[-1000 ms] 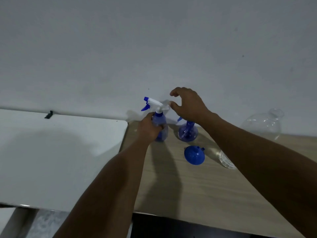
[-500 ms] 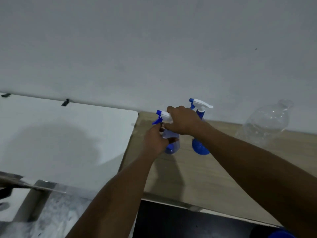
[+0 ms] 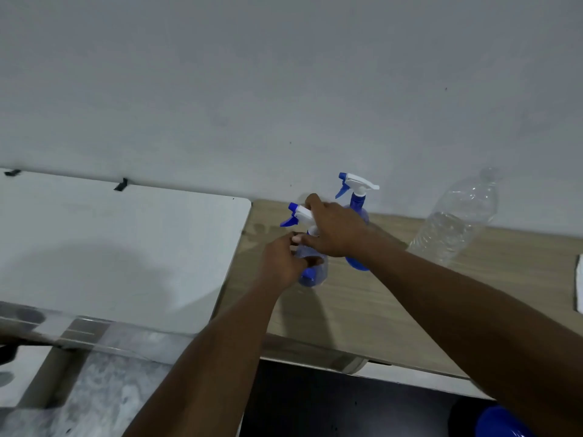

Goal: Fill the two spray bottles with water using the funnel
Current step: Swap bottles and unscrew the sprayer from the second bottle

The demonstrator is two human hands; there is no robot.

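Observation:
Two blue spray bottles with white and blue trigger heads stand on the wooden table (image 3: 362, 310). My left hand (image 3: 280, 263) grips the body of the nearer spray bottle (image 3: 312, 275). My right hand (image 3: 334, 231) is curled over its trigger head (image 3: 298, 213). The second spray bottle (image 3: 356, 197) stands upright just behind, partly hidden by my right hand. A clear plastic water bottle (image 3: 454, 219) leans at the back right, holding some water. A blue object (image 3: 501, 422), maybe the funnel, shows at the bottom right edge.
A white table (image 3: 110, 247) adjoins the wooden one on the left. A grey wall runs behind both. Something white (image 3: 580, 285) lies at the right edge. Below the tables' front edges are a dark floor and a speckled grey surface.
The view has shifted, so the funnel beside the bottles is out of sight. My right hand came down from above onto the nearer bottle's trigger head. My left hand keeps its grip.

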